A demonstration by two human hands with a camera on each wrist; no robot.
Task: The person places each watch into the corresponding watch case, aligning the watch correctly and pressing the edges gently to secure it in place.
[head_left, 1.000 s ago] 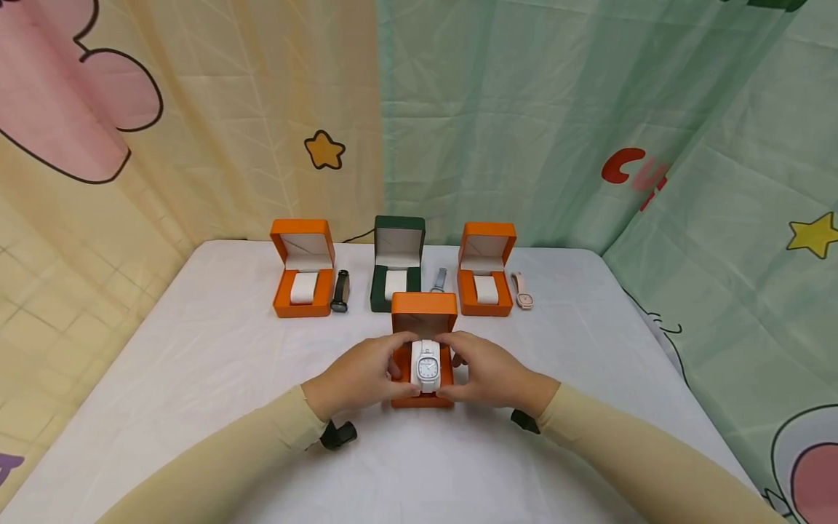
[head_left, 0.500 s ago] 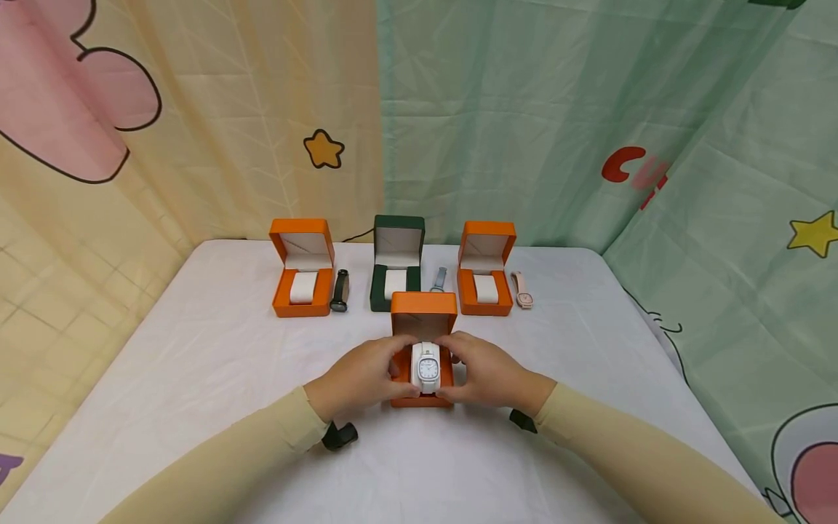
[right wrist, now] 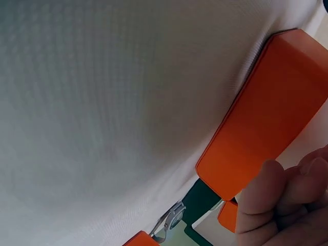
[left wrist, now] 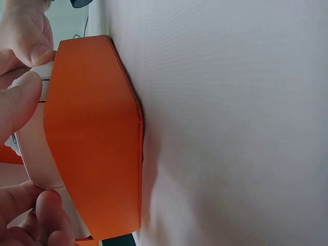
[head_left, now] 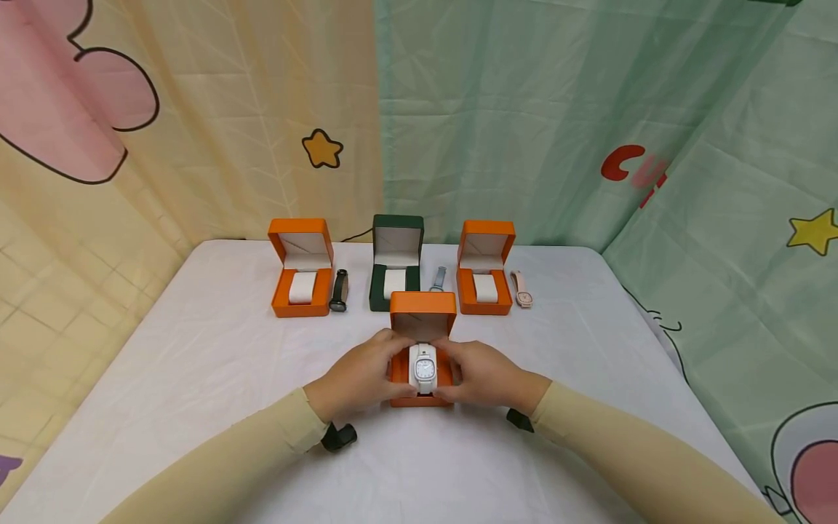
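A white watch is wrapped round a white cushion in an opened orange watch box at the middle of the table. My left hand pinches the cushion from the left, thumb at its near end and fingers at its far end. From the other side my right hand grips it the same way. In the left wrist view both thumbs press the cushion close above the box wall. Curled right fingers show over the box's side in the right wrist view.
Behind stand an orange box, a green box and another orange box, lids up, each with a white cushion. Beside them lie a black watch, a light-blue watch and a pink watch. Curtains hang behind the table.
The watch on its cushion has shifted slightly left and turned a little. My right hand has moved slightly left with it; the box has stayed nearly in place.
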